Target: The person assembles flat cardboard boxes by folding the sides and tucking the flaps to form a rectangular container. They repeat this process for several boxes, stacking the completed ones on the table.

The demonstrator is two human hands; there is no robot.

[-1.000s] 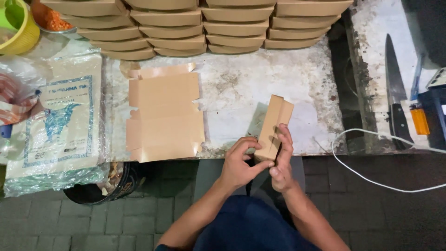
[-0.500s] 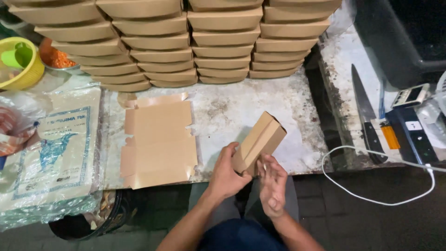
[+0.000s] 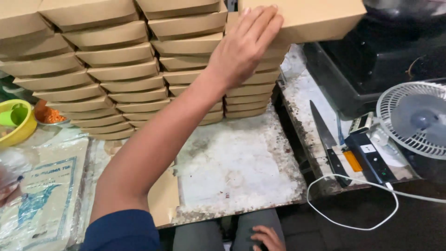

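My left hand (image 3: 241,46) reaches up and far forward, its fingers laid flat and together against the side of a folded brown cardboard box (image 3: 320,18). That box sits at the top of the right-hand stack. Several stacks of the same closed brown boxes (image 3: 116,69) fill the back of the worn white table (image 3: 232,172). A flat, unfolded cardboard blank (image 3: 162,195) lies near the table's front edge, partly hidden by my arm. My right hand (image 3: 267,237) rests low on my lap with fingers apart and nothing in it.
On a side counter to the right lie a large knife (image 3: 325,139), a small black device (image 3: 371,158) and a white cable (image 3: 353,186), with a white fan (image 3: 413,118) beside them. A yellow bowl (image 3: 18,125) and a printed plastic bag (image 3: 42,200) are at the left.
The folded box was held in both hands near the table's front edge. My left hand has since carried it up to the top of the right stack, and my right hand has dropped to my lap.
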